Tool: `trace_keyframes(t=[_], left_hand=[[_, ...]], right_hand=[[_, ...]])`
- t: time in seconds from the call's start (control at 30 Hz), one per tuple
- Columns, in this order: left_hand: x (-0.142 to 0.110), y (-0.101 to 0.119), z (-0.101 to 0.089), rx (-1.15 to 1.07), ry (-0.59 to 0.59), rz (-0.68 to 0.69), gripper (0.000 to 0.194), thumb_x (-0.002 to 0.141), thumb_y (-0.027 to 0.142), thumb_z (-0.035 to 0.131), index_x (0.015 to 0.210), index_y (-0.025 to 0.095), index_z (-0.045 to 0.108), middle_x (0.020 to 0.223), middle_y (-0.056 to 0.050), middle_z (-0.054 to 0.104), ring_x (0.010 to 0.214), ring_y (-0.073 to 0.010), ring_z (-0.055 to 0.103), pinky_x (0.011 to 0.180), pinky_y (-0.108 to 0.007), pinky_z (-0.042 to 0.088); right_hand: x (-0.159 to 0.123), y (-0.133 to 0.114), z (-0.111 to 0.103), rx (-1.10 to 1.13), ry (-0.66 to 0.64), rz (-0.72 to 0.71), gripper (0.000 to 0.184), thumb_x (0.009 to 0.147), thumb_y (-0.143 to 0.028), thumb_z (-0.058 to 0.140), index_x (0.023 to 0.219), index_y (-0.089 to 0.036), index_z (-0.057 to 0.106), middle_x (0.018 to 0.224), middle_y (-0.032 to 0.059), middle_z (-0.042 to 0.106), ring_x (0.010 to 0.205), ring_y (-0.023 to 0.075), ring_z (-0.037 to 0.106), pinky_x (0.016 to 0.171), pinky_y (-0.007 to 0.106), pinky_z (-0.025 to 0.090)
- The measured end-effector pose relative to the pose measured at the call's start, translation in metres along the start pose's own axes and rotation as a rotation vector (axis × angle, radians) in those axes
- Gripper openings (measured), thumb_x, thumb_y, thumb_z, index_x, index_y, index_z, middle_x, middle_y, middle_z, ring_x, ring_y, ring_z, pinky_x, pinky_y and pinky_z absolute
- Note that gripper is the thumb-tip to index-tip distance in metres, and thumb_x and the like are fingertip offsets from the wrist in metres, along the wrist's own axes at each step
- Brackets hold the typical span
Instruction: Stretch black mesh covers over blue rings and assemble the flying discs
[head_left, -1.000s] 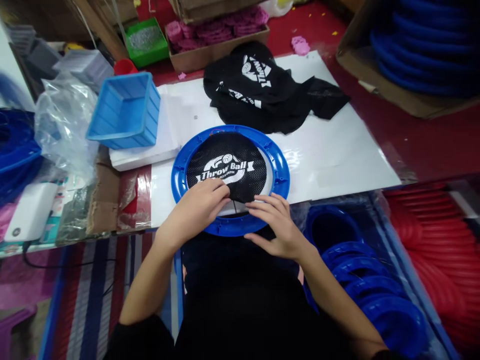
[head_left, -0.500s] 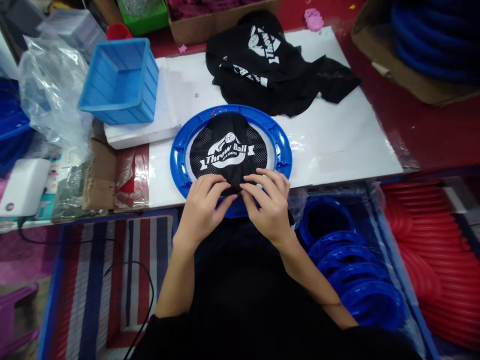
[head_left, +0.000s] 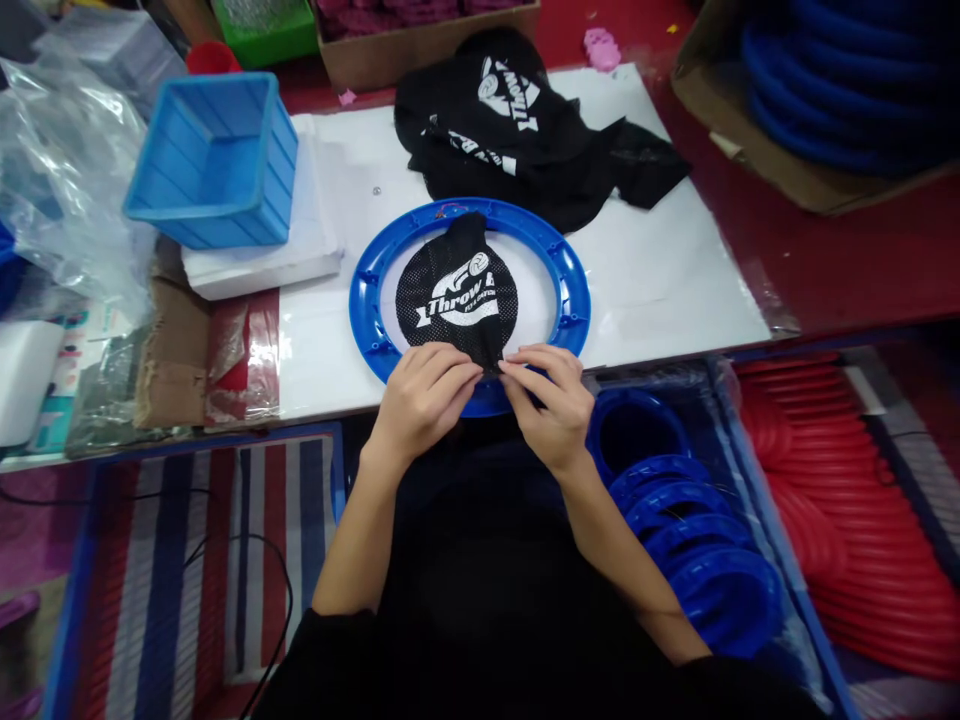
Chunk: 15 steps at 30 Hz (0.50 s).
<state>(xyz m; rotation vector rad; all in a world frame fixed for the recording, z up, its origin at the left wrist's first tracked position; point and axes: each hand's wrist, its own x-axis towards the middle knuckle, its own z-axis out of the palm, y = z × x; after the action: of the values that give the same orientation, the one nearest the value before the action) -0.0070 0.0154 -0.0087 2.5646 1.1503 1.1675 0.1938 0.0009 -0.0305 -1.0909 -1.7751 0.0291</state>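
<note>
A blue plastic ring (head_left: pixel 570 290) lies on the white sheet (head_left: pixel 660 270) near the table's front edge. A black mesh net (head_left: pixel 459 295) printed "Throw Ball" is bunched inside it, hooked at the ring's far side. My left hand (head_left: pixel 421 398) and my right hand (head_left: pixel 550 398) meet at the ring's near rim. Both pinch the net's near edge there, fingers closed on the mesh.
A pile of black printed nets (head_left: pixel 517 140) lies behind the ring. A blue plastic bin (head_left: pixel 214 160) stands at back left on white boards. Stacked blue rings (head_left: pixel 697 540) and red rings (head_left: pixel 840 520) fill crates at lower right. Cardboard boxes line the back.
The net has drawn in from a wide spread to a narrow bunch. Both hands came together at the near rim and closed on its edge.
</note>
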Motion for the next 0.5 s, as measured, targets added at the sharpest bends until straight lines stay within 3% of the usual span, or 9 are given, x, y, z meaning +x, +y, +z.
trace_keyframes(t=[0.23,0.5], left_hand=[[0.004,-0.01,-0.002,-0.059,0.027,0.033,0.009,0.103,0.013,0.066,0.106,0.02,0.071,0.106,-0.008,0.081,0.103,-0.0222,0.072,0.088,-0.039,0.059],[-0.002,-0.017,-0.006,-0.037,-0.076,0.087,0.013,0.102,0.014,0.066,0.107,0.023,0.073,0.107,-0.006,0.082,0.108,-0.024,0.073,0.089,-0.041,0.058]], right_hand=[[0.007,0.004,0.007,0.073,0.014,0.015,0.018,0.096,-0.012,0.075,0.1,-0.028,0.082,0.107,0.0053,0.085,0.104,0.0263,0.077,0.095,0.049,0.054],[0.005,0.018,-0.005,0.13,-0.118,-0.094,0.024,0.099,-0.01,0.071,0.108,-0.03,0.081,0.101,0.0013,0.085,0.103,0.0243,0.078,0.097,0.049,0.053]])
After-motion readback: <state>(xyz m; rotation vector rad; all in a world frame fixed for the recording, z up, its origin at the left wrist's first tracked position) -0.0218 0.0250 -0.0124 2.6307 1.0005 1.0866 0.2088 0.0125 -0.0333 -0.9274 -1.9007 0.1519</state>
